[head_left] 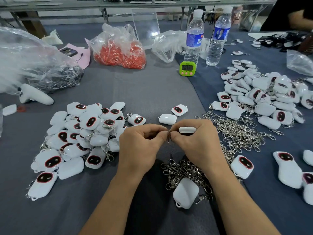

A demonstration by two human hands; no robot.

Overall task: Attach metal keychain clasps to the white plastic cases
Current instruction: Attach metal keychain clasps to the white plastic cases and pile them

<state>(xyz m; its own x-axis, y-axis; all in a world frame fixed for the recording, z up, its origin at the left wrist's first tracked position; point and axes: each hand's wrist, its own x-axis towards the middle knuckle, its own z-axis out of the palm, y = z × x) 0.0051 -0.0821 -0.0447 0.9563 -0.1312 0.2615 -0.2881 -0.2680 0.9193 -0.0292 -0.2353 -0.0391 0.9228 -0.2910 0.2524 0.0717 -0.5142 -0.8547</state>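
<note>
My right hand point(194, 143) grips a white plastic case point(187, 130) with its fingers curled round it. My left hand point(142, 141) pinches a small metal clasp ring point(168, 137) right between the two hands, at the edge of the case. A heap of loose metal clasps point(237, 131) lies to the right, and another clump point(184, 172) sits just below my right wrist. A pile of white cases with clasps on them point(81, 134) lies to the left. A larger pile of white cases point(264, 97) is at the right.
A green timer point(187, 68) and two water bottles point(194, 38) stand at the back. A bag of orange pieces point(120, 53) and a clear bag of dark parts point(42, 72) lie at the back left. A lone case point(185, 192) lies near my right forearm. Another person's arm point(299, 17) shows at the top right.
</note>
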